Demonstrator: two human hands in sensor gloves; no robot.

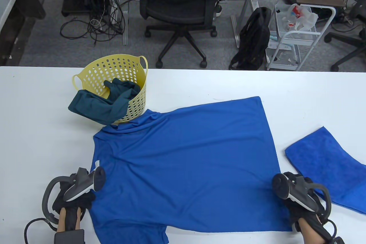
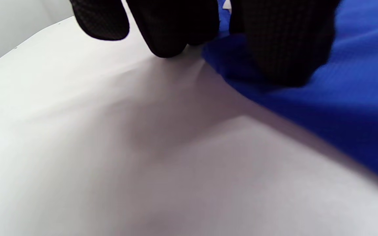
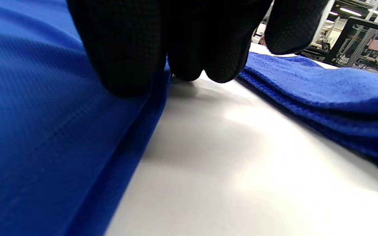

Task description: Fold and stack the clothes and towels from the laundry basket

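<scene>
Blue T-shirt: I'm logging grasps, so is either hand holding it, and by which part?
Both seem to. The left hand pinches the blue T-shirt at its collar-end edge; the right hand pinches its hem-end edge.

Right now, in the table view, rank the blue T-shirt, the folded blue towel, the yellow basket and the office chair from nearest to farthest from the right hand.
1. Blue T-shirt: its edge lies at the right hand.
2. Folded blue towel: just beside, toward the table's right edge.
3. Yellow basket: far-left part of the table.
4. Office chair: beyond the table.
</scene>
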